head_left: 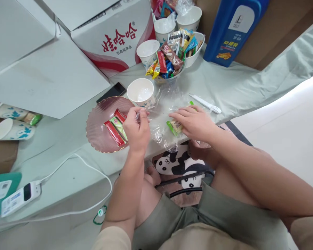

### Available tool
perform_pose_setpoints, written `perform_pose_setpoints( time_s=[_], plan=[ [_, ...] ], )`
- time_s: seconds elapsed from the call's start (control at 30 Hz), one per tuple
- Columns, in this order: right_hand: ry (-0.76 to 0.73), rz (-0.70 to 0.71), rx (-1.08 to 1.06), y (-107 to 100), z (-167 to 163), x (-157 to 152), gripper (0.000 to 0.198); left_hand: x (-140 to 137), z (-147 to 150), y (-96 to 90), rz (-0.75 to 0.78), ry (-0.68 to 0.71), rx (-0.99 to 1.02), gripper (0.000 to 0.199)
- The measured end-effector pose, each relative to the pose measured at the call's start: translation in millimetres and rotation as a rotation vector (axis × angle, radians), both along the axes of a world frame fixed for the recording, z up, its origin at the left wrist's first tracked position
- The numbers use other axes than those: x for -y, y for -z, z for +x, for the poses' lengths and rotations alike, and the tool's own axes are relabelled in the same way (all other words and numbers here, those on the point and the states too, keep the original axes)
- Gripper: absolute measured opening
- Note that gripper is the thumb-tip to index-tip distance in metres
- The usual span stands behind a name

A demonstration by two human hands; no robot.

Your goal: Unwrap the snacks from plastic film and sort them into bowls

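My left hand (137,129) is closed in a pinch on the clear plastic bag (160,133), whose crumpled film spreads over the table between my hands. My right hand (195,120) lies over a snack bar in a green and cream wrapper (175,127), its fingers across the middle so that only the two ends show. Just left of my left hand is a pink ribbed glass bowl (95,121) with red-wrapped bars (114,133) and a green-wrapped bar (119,127) inside. A white paper cup (141,91) stands behind my left hand, partly behind the film.
A clear bowl of mixed snacks (163,66), several paper cups (147,50) and a blue container (231,38) stand at the back. A white utility knife (205,103) lies beyond my right hand. A phone (111,92) is behind the pink bowl; a white cable (94,169) trails over the front edge.
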State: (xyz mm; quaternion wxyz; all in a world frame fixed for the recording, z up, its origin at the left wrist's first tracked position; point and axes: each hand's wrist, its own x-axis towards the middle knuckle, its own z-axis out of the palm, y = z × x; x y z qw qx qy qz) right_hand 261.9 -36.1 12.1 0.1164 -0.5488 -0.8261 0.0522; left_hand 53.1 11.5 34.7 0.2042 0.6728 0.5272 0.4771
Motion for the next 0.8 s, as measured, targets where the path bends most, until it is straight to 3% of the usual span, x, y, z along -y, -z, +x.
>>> perform_pose_setpoints(
  time_s=[0.13, 0.23, 0.43, 0.53, 0.63, 0.8],
  plan=[
    [0.094, 0.06, 0.031, 0, 1, 3, 0.061, -5, -8, -1.7, 0.017, -0.044, 0.004, 0.027],
    [0.1, 0.058, 0.046, 1, 1, 4, 0.051, -5, -11, -3.1, 0.025, -0.053, -0.016, 0.026],
    [0.152, 0.113, 0.104, 1, 0, 12, 0.044, -8, -17, -3.8, 0.181, -0.126, -0.177, 0.021],
    [0.073, 0.089, 0.13, -2, 2, 17, 0.034, -10, -20, -3.3, 0.185, -0.124, -0.183, 0.022],
    [-0.031, 0.067, 0.088, -5, 4, 19, 0.044, -13, -23, -2.8, 0.171, -0.131, -0.181, 0.019],
    [0.026, 0.033, 0.144, -6, -2, 17, 0.035, -14, -23, -2.9, 0.146, -0.116, -0.168, 0.017]
  ],
)
